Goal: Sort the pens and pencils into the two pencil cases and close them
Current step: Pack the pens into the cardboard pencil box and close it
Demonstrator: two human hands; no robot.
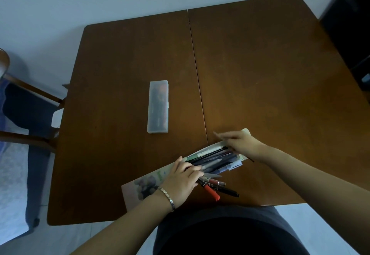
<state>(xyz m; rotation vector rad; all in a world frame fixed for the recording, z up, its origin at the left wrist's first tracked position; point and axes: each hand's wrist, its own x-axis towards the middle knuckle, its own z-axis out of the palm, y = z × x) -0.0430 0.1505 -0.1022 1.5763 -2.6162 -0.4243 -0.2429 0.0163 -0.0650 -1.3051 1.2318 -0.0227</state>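
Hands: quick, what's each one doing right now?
Left hand: open, fingers resting on the pens in the pencil case.
Right hand: blurred at the case's far end; cannot tell.

My brown wooden worktop (260, 74) has a seam (197, 74) running from back to front. Left of the seam and well apart from it, a frosted plastic case (158, 106) lies with its lid on, lengthwise along it. A soft printed pouch (140, 186) lies slantwise across the seam's near end. Just right of that end, by the front edge, lie a few loose pens (230, 190), among them a red pen (212, 192).
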